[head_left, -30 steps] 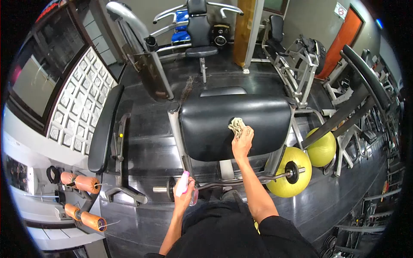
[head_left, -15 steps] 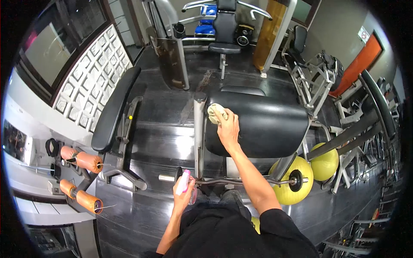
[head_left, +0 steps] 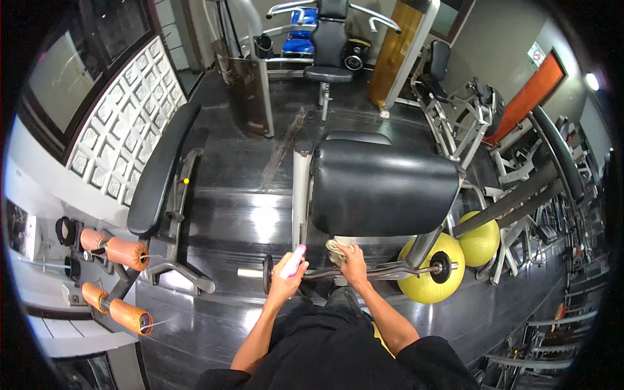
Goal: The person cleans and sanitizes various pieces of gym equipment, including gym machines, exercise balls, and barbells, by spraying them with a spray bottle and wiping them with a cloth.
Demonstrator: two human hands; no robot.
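**Cloth and spray bottle meet at the foot of a gym bench**

Head view: A person's right hand is closed over a crumpled beige cloth, fingers curled and pinching the fabric against the low front edge of a wide black padded vinyl bench pad. The cloth bunches just above and to the left of the knuckles, touching the pad's underside rim. Just left of that grip, the left hand is wrapped tight round a pink plastic spray bottle, whose nozzle end tilts up and right toward the cloth; the two hands sit near each other but apart. Directly below both grips runs a bent steel curl bar with small black plates, resting across the frame. To the right of the cloth hand, past the bar's end plate, lie two yellow rubber exercise balls, touching one another. Well off to the left of the bottle hand stands a long narrow black padded bench, with orange foam roller pads beyond it.
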